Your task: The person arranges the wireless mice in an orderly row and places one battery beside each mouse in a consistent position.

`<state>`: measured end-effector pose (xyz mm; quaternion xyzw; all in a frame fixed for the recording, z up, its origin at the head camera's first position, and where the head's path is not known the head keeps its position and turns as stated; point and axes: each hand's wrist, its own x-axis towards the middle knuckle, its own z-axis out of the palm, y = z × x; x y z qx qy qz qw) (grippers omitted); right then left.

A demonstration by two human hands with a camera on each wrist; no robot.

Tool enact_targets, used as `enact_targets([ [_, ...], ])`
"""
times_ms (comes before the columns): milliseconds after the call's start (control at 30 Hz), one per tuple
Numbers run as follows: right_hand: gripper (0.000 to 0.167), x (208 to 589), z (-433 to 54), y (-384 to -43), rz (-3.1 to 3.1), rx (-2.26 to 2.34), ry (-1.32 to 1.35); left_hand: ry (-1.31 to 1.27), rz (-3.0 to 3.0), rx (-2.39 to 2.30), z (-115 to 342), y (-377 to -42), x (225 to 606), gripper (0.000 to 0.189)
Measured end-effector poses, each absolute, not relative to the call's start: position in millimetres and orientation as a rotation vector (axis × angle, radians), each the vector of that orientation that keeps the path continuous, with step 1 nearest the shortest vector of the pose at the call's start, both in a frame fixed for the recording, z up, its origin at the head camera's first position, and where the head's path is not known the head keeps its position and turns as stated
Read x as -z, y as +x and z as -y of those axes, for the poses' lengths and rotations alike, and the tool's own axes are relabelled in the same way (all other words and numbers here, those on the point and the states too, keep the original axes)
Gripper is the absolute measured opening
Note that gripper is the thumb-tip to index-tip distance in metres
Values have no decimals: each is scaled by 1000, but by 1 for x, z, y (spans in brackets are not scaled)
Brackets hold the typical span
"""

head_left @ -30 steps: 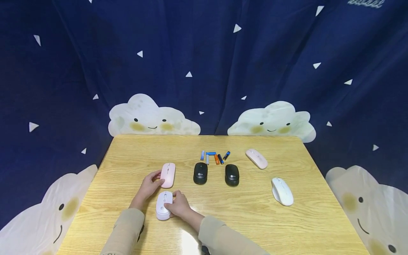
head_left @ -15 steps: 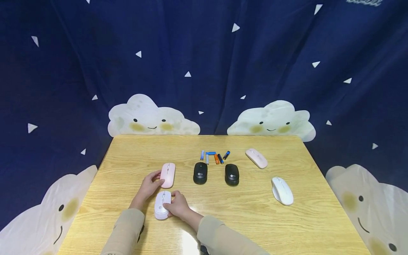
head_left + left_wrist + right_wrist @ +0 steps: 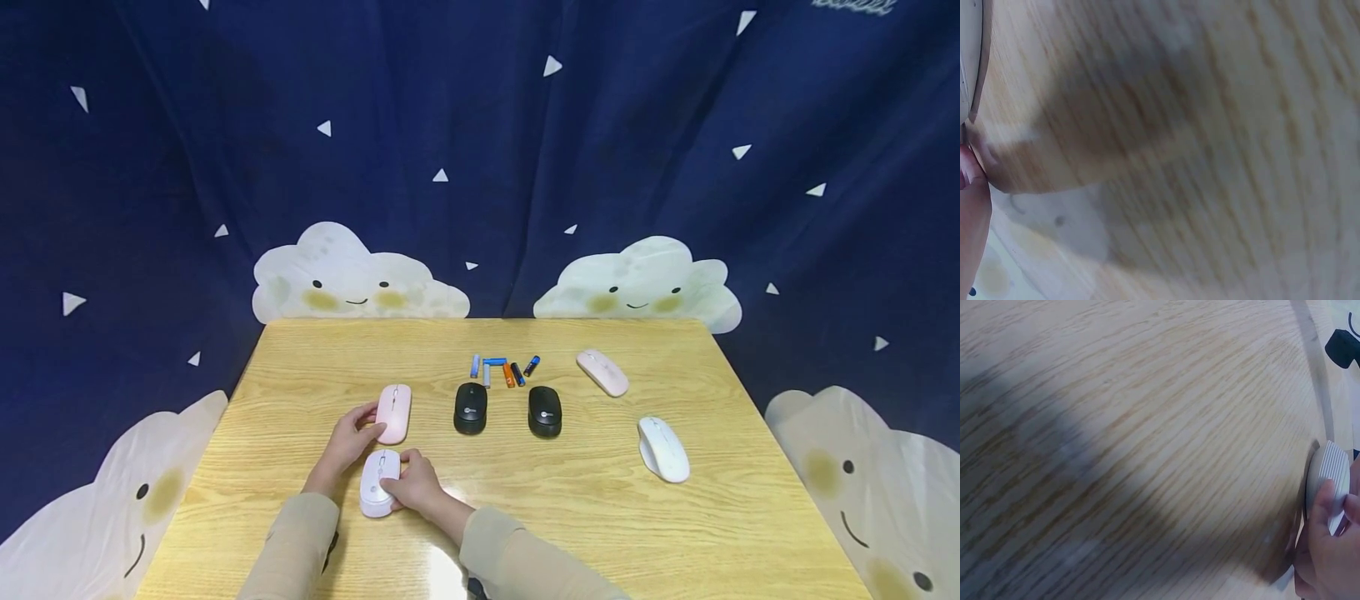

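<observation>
On the left of the table in the head view, my left hand (image 3: 348, 437) holds a pink computer mouse (image 3: 393, 412) by its near left side, thumb on its lower edge. Just below, my right hand (image 3: 418, 482) grips a white computer mouse (image 3: 375, 485) from its right side. Both mice lie flat, one in front of the other, a narrow gap between them. In the right wrist view, fingers of my right hand (image 3: 1335, 550) lie against the ribbed side of the white mouse (image 3: 1327, 465). The left wrist view catches only part of my left hand (image 3: 974, 212) and a pale mouse edge.
Two black mice (image 3: 470, 410) (image 3: 544, 412) stand mid-table. Behind them lie several loose batteries (image 3: 508, 375). Another pink mouse (image 3: 602, 372) and another white mouse (image 3: 663, 450) rest to the right. A dark blue curtain (image 3: 495, 125) hangs behind the wooden table (image 3: 600, 525).
My right hand has slid the white mouse slightly to the left. The left hand and the pink mouse have stayed in place.
</observation>
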<state>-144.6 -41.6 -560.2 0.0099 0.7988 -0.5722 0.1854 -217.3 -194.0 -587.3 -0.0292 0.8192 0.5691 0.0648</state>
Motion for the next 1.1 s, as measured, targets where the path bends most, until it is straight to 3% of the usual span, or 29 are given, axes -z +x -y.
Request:
enact_targets([
  [367,51,560,31,-149,-2377,1408,-99,-76,-2506,-1692,195,-218,591,49],
  [767,38,548,-35,-178,-3067,742,-970,-74,-2514,-1696,196,-219,595,49],
  [933,42,543,-76,-198,-3220,688,-951,-85,-2513,-1696,195,-219,594,49],
  [1100,50,540,-123,-216,-3326,713,-710,-75,-2533,-1692,195,-218,593,49],
])
